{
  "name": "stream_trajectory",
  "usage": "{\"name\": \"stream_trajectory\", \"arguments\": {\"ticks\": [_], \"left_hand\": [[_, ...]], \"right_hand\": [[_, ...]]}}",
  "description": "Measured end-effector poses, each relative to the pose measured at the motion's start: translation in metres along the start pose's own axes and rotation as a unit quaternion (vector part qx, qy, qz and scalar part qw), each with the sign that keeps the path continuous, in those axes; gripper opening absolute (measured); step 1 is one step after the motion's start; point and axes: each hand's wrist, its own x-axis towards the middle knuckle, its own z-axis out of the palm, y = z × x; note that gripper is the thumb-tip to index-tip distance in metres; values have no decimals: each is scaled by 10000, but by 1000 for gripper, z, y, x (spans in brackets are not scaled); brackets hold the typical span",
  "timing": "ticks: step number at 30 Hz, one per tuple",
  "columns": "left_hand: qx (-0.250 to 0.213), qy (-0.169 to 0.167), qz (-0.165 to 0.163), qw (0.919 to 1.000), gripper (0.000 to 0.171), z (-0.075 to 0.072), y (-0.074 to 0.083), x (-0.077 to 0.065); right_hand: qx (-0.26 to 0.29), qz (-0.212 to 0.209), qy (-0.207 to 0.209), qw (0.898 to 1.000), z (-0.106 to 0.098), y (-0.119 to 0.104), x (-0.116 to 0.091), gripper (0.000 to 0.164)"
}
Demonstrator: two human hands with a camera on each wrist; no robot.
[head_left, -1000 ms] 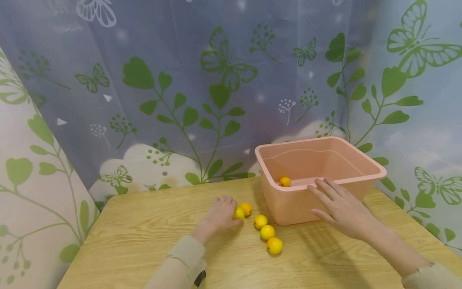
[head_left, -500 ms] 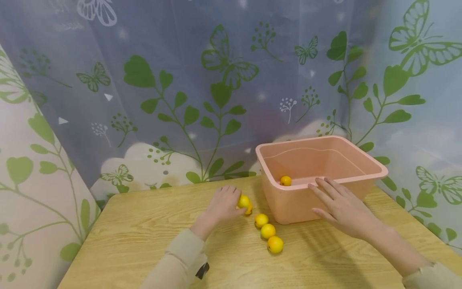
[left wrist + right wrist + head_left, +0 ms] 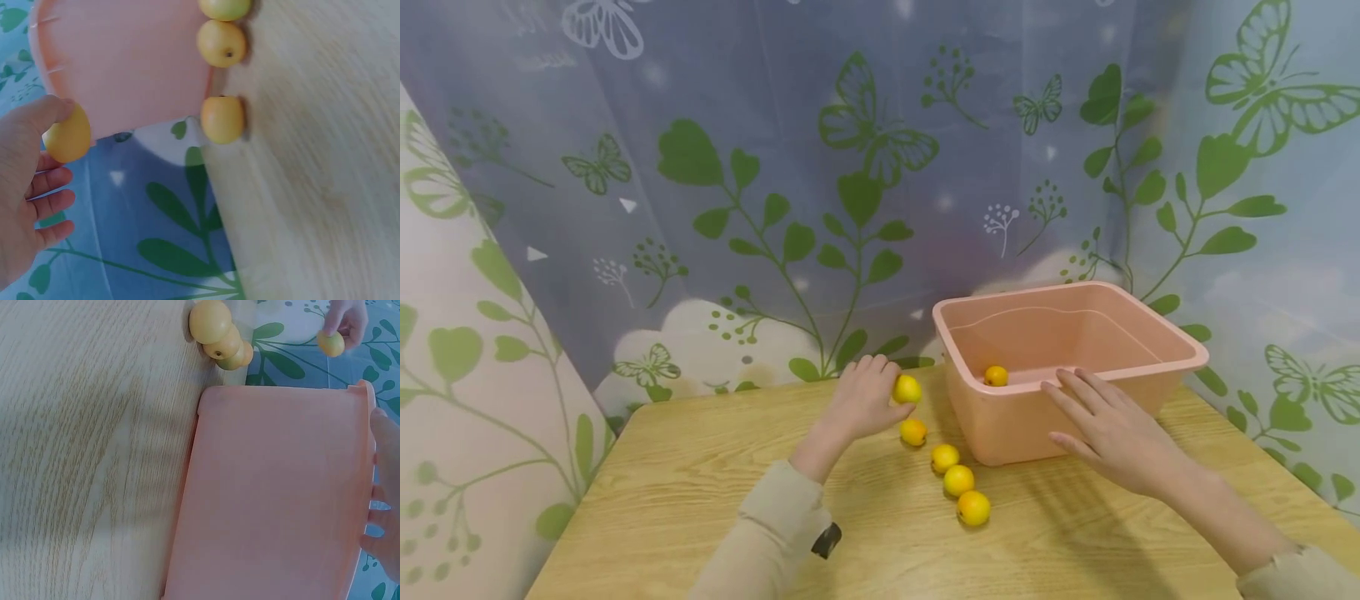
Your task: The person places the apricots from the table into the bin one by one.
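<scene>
My left hand [image 3: 867,396] pinches a yellow loquat [image 3: 907,389] between thumb and fingers, raised above the table left of the pink plastic tub [image 3: 1007,425]. In the left wrist view the thumb lies over this loquat [image 3: 67,134], while the other fingers stand apart below it. My right hand [image 3: 1112,433] rests on the tub's near rim, its fingers extended over the edge and its thumb along the outside wall. One loquat [image 3: 996,376] lies inside the tub, near its left end.
Several more loquats lie in a slanting row left of the tub, from a far loquat [image 3: 913,432] to a near loquat [image 3: 973,508]. The wooden table [image 3: 700,500] meets a curtain [image 3: 760,208] printed with leaves and butterflies behind it.
My left hand has lifted its loquat up and away from the row, uncovering the orange loquat beside it. The right hand keeps its place on the tub's rim.
</scene>
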Motion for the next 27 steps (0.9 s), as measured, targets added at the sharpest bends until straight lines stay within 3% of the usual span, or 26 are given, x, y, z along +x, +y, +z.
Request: {"name": "stream_trajectory", "arguments": {"ticks": [14,27], "left_hand": [[-238,341,0,9991,37,-26,18,24],[199,92,199,9996,46,-48,47,49]], "right_hand": [[20,-22,69,10000,3,1,-4,59],[-27,-35,117,9999,3,2,-3,59]]}}
